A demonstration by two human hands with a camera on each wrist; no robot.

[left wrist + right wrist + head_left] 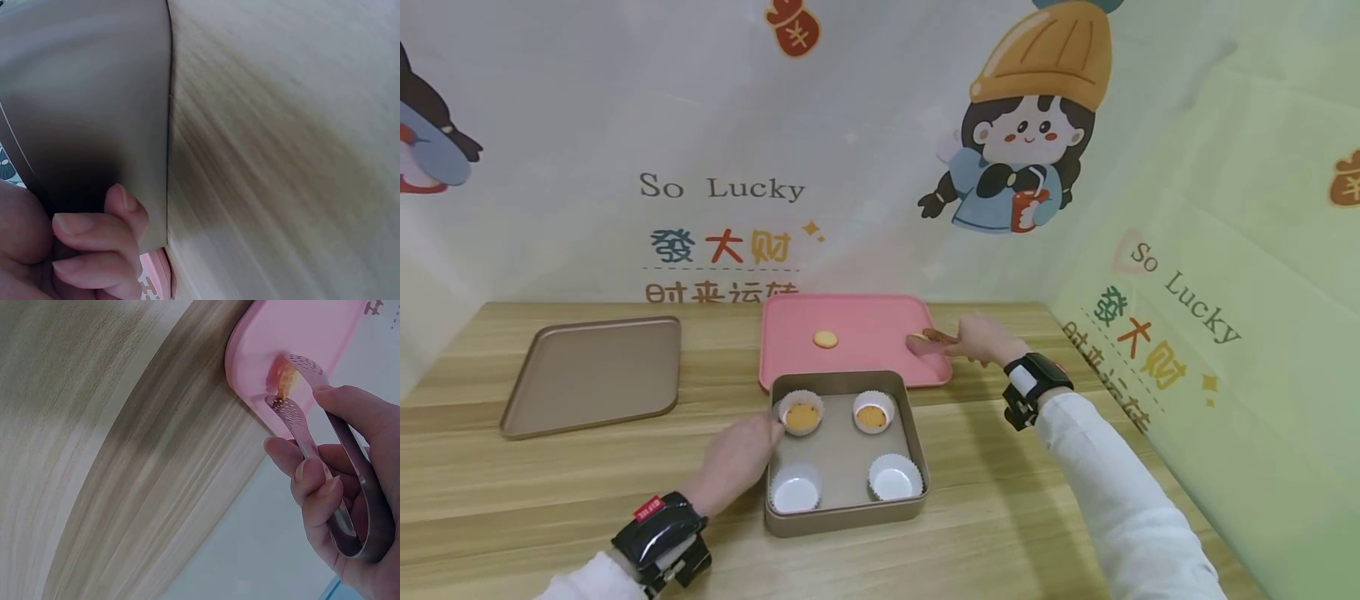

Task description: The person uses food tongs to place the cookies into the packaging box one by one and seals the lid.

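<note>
My left hand [737, 457] grips the left wall of a square, deep brown baking pan [846, 522], fingers curled at its side and the thumb by the rim. Inside the pan stand white paper cups; the far left cup [788, 406] and far right cup [873, 400] each hold a round cookie. The near left cup [795, 490] and near right cup [896, 479] show bare bottoms. With my right hand [988, 337] I hold metal tongs [378, 515], their perforated tips on either side of a cookie [288, 380] at the right end of the pink tray [865, 312].
Another cookie [825, 339] lies near the middle of the pink tray. A flat brown tray [602, 367] rests at the left on the wooden table [715, 550]. Printed cloth walls [865, 167] rise behind the table and along its right side.
</note>
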